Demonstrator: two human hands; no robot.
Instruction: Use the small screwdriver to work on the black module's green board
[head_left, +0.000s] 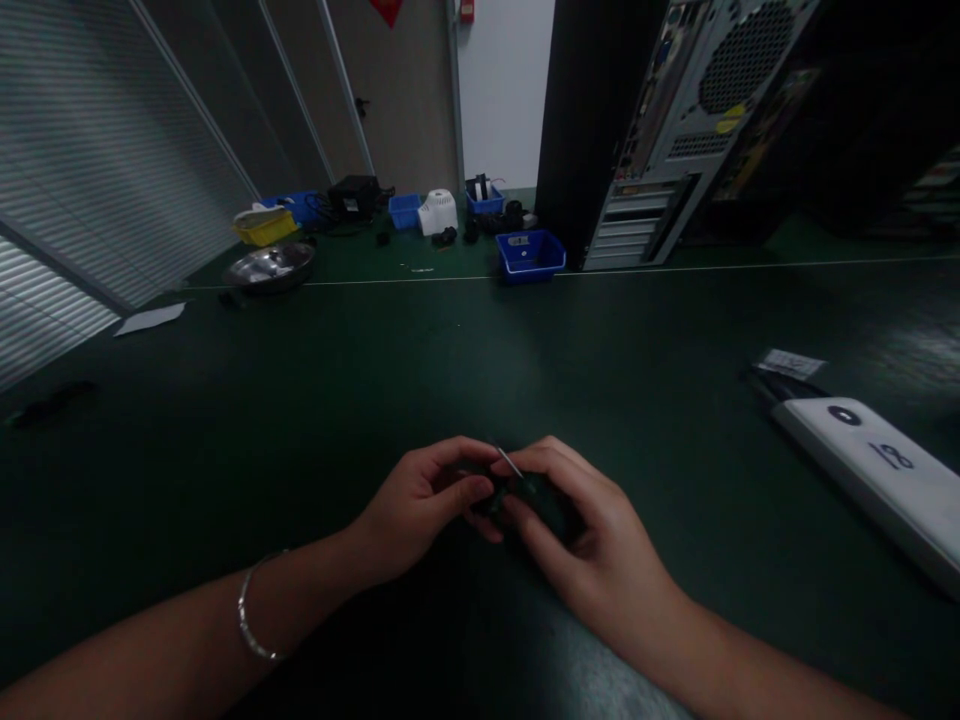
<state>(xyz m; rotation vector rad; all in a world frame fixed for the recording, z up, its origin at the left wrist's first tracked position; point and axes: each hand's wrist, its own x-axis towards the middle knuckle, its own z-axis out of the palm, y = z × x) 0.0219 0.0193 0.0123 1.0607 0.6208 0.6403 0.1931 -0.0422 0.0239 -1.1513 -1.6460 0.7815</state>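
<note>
Blue bin w/ a white bit inside sits far back; your left hand & right hand both grip a small dark part, orientation unclear.

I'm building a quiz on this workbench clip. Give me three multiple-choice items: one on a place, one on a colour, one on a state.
1. Where does the white flat device lie?
A. To the right of the hands
B. Beside the metal bowl
C. Inside a blue bin

2. What colour is the bin nearest the computer tower?
A. Yellow
B. Blue
C. Red

3. How is the small dark object held?
A. It lies untouched on the table
B. In one hand only
C. Between both hands

Answers:
1 A, it rests on the green table at the right edge, apart from the hands.
2 B, the blue bin sits just left of the tower's base.
3 C, the left hand and right hand both close their fingers round it, just over the table.
</note>
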